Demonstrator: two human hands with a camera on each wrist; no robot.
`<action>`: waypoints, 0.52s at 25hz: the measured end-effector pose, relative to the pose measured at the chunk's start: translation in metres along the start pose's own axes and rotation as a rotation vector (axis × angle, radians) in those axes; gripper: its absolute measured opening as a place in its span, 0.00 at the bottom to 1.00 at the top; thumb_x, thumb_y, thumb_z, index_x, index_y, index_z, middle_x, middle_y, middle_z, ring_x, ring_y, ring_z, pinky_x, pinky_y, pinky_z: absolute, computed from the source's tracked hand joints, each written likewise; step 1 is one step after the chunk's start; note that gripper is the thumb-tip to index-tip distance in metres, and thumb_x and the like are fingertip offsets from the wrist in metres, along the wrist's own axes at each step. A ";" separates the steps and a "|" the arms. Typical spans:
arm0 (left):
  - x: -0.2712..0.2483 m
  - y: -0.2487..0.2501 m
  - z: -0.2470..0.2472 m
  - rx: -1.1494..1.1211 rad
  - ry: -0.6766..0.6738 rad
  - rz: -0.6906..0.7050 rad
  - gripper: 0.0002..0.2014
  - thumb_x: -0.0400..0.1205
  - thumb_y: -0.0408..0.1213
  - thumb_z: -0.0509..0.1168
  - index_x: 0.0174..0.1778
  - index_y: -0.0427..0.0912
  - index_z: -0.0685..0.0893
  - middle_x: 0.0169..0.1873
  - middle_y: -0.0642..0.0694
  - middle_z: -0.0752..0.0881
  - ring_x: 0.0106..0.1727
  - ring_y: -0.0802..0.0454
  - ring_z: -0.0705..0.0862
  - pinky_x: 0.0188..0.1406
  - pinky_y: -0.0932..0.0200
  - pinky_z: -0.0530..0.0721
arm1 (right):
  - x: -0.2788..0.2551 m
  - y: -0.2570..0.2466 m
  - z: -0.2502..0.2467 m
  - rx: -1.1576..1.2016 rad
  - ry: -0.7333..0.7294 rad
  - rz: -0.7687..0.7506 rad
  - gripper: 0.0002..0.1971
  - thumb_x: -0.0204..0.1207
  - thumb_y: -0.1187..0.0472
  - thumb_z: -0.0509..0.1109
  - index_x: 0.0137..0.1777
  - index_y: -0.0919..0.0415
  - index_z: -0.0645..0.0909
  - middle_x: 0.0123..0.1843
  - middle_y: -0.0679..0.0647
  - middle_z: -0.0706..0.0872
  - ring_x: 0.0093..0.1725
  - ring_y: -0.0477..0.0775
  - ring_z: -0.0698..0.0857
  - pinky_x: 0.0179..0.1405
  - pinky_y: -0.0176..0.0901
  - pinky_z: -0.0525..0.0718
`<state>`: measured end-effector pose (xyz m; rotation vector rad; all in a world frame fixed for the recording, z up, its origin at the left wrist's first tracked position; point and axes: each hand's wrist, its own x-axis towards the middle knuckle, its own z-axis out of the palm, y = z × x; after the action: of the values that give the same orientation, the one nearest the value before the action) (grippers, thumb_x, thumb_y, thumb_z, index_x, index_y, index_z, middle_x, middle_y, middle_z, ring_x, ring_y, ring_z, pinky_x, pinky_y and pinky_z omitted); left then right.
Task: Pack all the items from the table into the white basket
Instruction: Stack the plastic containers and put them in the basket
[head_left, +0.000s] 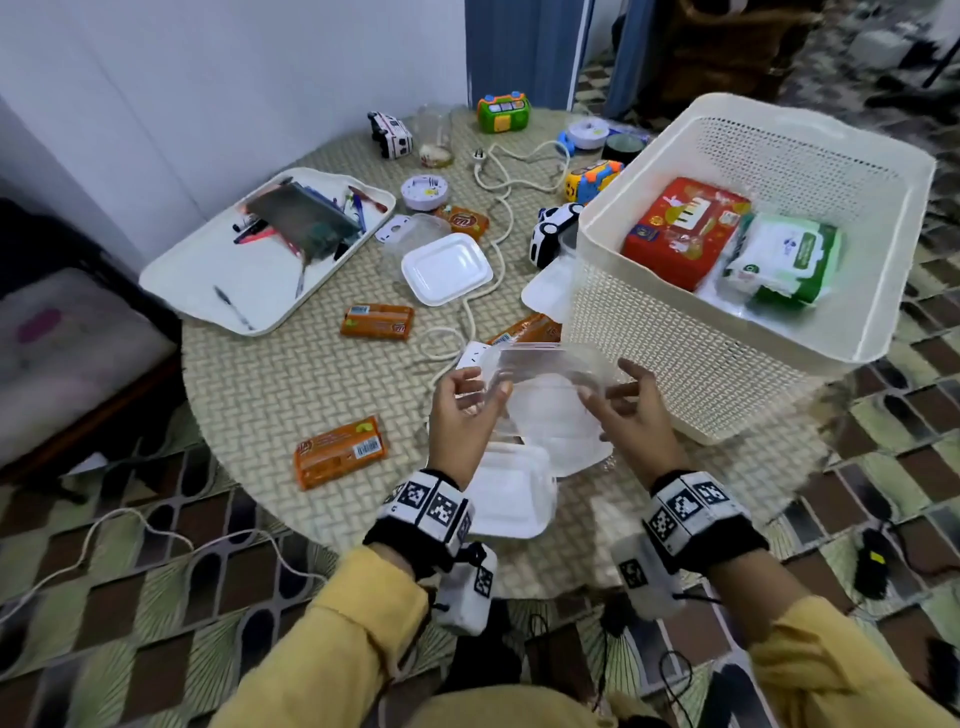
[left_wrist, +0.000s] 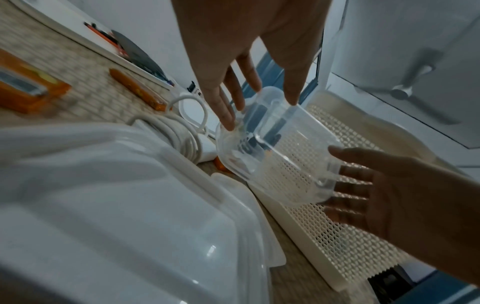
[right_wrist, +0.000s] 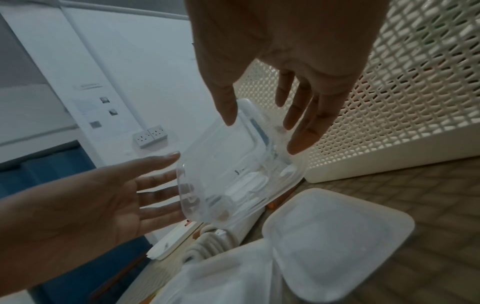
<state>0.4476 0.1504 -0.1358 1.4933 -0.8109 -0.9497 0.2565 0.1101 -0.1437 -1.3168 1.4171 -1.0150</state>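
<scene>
Head view, hands: left hand (head_left: 464, 410) and right hand (head_left: 631, 410) hold a clear plastic container (head_left: 545, 371) between them in the air, fingers fairly straight and touching its two ends.
Head view, place: the container is above the round woven table (head_left: 270, 384), just in front of the white basket (head_left: 727, 358).
Head view, basket contents: a red box (head_left: 680, 228) and a green-and-white wipes pack (head_left: 784, 260) lie inside.
Head view, tray: a white tray (head_left: 208, 280) at the far left holds pens and a dark pouch (head_left: 301, 221).
Head view, only here: orange packets (head_left: 340, 452), toy cars (head_left: 550, 231), a white cable (head_left: 498, 171) and white lids (head_left: 447, 267) are spread over the table.
Left wrist view: thumb and fingertips (left_wrist: 228, 121) rest on one end of the container (left_wrist: 275, 144); the other hand's spread fingers support the far end. The container looks empty.
Left wrist view, only here: a coiled white cord (left_wrist: 182, 133) lies below the container.
Right wrist view: the right hand's fingers (right_wrist: 306, 133) are straight along the container (right_wrist: 233, 174), beside the basket's lattice wall (right_wrist: 389, 102).
Right wrist view, only here: a white lid (right_wrist: 335, 230) lies on the table beneath.
</scene>
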 end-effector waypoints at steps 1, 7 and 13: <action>-0.004 0.001 -0.005 -0.033 0.018 -0.031 0.22 0.76 0.45 0.73 0.63 0.41 0.78 0.51 0.47 0.83 0.50 0.52 0.83 0.42 0.63 0.82 | -0.008 -0.003 0.001 0.030 -0.033 0.001 0.26 0.75 0.52 0.73 0.71 0.54 0.69 0.56 0.58 0.78 0.50 0.57 0.82 0.45 0.52 0.84; -0.029 0.001 -0.038 -0.156 0.061 -0.121 0.12 0.84 0.45 0.63 0.40 0.45 0.86 0.33 0.49 0.87 0.41 0.46 0.84 0.43 0.51 0.81 | -0.041 0.003 0.008 0.222 -0.062 0.060 0.14 0.82 0.55 0.64 0.56 0.67 0.77 0.49 0.58 0.84 0.44 0.53 0.85 0.35 0.43 0.84; -0.049 -0.019 -0.067 0.026 0.113 -0.111 0.14 0.83 0.25 0.62 0.65 0.28 0.79 0.44 0.45 0.85 0.41 0.55 0.81 0.38 0.66 0.82 | -0.057 0.027 0.021 0.099 -0.112 0.049 0.20 0.78 0.71 0.68 0.69 0.68 0.74 0.41 0.56 0.81 0.44 0.57 0.83 0.43 0.48 0.87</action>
<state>0.4858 0.2254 -0.1461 1.6124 -0.6671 -0.9305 0.2709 0.1692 -0.1701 -1.2412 1.2933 -0.9521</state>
